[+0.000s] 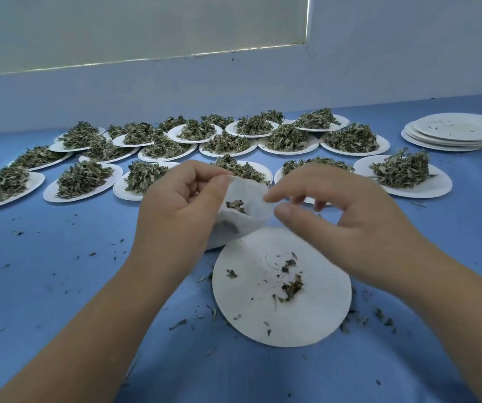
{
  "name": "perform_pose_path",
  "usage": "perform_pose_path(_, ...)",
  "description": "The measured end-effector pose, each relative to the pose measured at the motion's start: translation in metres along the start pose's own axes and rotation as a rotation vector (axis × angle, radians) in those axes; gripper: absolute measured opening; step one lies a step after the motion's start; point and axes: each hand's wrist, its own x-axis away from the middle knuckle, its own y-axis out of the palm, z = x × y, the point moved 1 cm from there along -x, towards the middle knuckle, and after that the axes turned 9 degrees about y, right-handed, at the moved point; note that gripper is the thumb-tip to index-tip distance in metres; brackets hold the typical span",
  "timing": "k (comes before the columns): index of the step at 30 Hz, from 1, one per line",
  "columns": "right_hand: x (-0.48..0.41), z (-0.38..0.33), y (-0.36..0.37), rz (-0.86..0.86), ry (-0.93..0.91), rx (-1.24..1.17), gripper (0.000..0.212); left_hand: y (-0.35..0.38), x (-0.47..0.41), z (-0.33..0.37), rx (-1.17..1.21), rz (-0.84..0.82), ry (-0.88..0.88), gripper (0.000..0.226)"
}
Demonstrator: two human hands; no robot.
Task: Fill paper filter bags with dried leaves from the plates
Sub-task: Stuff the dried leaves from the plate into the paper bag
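My left hand grips a white paper filter bag by its left rim and holds it up with its mouth open. Dried leaves show inside the bag. My right hand hovers at the bag's right rim, its thumb and forefinger pinching that edge. Just below the bag lies a white paper plate with only a few leaf crumbs left on it. Behind my hands, several white plates heaped with dried green leaves cover the blue table.
A stack of emptied white plates sits at the far right. Leaf bits are scattered on the blue tabletop around the near plate. A pale wall with a window blind runs along the table's far edge.
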Motion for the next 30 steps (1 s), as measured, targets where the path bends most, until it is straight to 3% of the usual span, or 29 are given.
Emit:
perform_pose_path(2,-0.004,0.006,-0.005,-0.071,0.128,0.088,0.017,-0.002,-0.002,-0.002,0.007,0.021,-0.014,0.013)
perform_pose_path(6,-0.005,0.020,-0.005,-0.418,0.324,0.443,0.052,-0.003,-0.002,-0.003,-0.004,0.024,-0.002,0.017)
perform_pose_path(13,0.003,0.019,0.002,-0.620,0.359,0.500,0.087,-0.001,0.000,-0.002,-0.020,0.007,0.011,0.017)
perform_pose_path(24,0.004,0.015,0.010,-0.567,0.312,0.508,0.028,-0.002,0.001,-0.003,-0.049,-0.004,0.042,0.018)
perform_pose_path(30,0.001,0.015,0.012,-0.554,0.319,0.507,0.018,-0.001,0.001,-0.002,-0.044,-0.003,0.044,0.018)
